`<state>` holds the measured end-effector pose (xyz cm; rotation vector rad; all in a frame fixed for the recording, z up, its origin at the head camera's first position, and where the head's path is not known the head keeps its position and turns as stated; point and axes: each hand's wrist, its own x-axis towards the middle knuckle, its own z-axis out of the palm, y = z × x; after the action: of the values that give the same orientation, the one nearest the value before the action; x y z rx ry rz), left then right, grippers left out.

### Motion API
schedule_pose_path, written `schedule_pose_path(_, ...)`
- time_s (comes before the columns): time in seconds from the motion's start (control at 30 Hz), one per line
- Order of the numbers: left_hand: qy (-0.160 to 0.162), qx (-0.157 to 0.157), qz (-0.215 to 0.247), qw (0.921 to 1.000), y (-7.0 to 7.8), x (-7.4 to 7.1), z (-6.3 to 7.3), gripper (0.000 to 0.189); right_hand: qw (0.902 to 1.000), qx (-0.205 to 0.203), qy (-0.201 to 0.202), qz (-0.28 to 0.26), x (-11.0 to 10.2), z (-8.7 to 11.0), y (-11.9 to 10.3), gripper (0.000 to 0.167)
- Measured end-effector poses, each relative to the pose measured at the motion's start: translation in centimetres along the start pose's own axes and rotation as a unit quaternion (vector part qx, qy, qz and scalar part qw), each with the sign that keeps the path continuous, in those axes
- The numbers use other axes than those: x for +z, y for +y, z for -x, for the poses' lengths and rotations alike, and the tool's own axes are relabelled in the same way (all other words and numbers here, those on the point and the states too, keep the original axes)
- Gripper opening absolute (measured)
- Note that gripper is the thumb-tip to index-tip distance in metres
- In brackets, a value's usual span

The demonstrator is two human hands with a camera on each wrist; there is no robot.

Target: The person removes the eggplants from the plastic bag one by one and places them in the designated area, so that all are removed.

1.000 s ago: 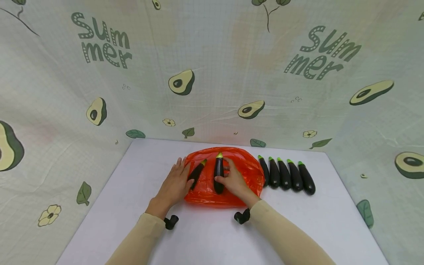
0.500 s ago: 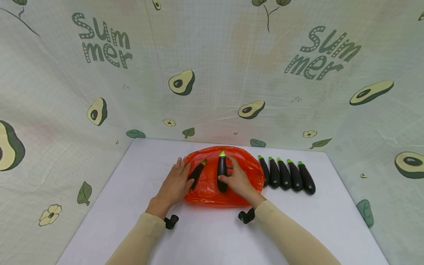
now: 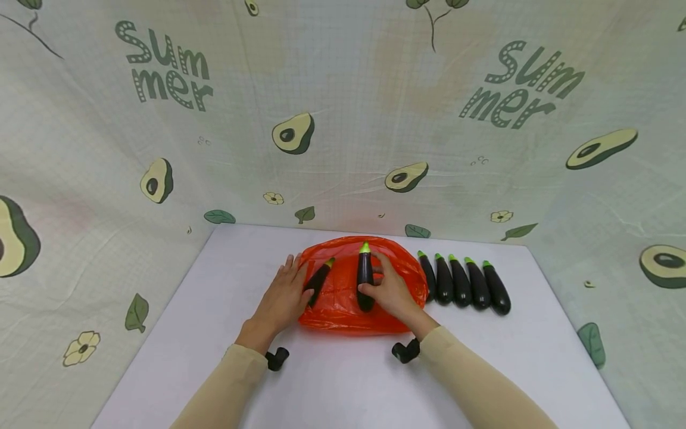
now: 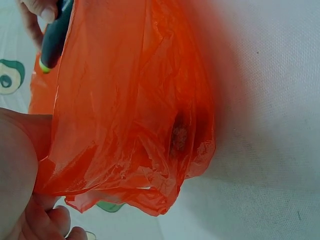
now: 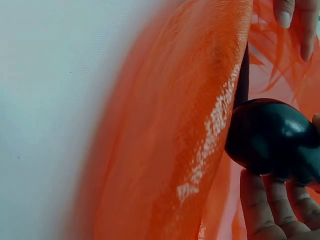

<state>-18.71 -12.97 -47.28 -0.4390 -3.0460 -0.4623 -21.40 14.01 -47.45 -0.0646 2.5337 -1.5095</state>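
Note:
My right hand point(image 3: 395, 291) grips a dark eggplant point(image 3: 365, 280) with a green cap, held upright over the mouth of a red plastic bag point(image 3: 343, 319). In the right wrist view its rounded bottom point(image 5: 270, 135) faces the camera, with fingers along its underside. My left hand point(image 3: 284, 295) holds the bag's left side. In the left wrist view the bag's film point(image 4: 115, 100) runs between the thumb side and the curled fingers point(image 4: 50, 222); part of the thumb is hidden. Another eggplant point(image 3: 320, 281) lies tilted inside the bag near the left thumb.
Several eggplants point(image 3: 462, 283) lie in a row on the white table point(image 3: 343, 387), just right of the bag. A cloth point(image 3: 343, 89) printed with avocados hangs behind and along the sides. Black wrist cameras point(image 3: 277, 359) sit below both wrists.
My right hand has shifted slightly to the right with the eggplant, which also sits a little higher in view. The left hand and the bag have stayed nearly still.

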Motion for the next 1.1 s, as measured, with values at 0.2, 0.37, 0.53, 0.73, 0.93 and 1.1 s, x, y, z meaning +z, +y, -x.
schedule_pose_path(0.2, -0.003, -0.002, -0.001, 1.0000, 0.0, 0.1, 0.0, 0.075, 1.0000, -0.005, 0.000, 0.004, -0.7, 0.6, 0.3, 0.088)
schedule_pose_path(0.37, -0.007, -0.009, -0.002, 0.9999, 0.1, 0.1, -0.1, 0.076, 0.9999, -0.011, 0.004, 0.006, -1.6, 1.2, 0.1, 0.088)
schedule_pose_path(0.53, -0.012, -0.008, -0.002, 0.9999, 0.2, 0.1, -0.1, 0.076, 0.9999, -0.012, 0.003, 0.010, -2.8, 2.2, -0.1, 0.087)
schedule_pose_path(0.73, -0.012, -0.005, -0.002, 0.9999, 0.2, 0.1, -0.2, 0.076, 0.9994, -0.025, 0.013, 0.021, -4.2, 3.1, 0.2, 0.084)
schedule_pose_path(0.93, -0.016, -0.007, 0.000, 0.9998, 0.3, 0.1, -0.2, 0.076, 0.9978, -0.038, 0.027, 0.047, -5.5, 4.0, 0.6, 0.083)
schedule_pose_path(1.1, -0.016, -0.005, 0.001, 0.9999, 0.3, 0.1, -0.2, 0.076, 0.9976, -0.038, 0.030, 0.049, -6.8, 4.8, 0.8, 0.086)
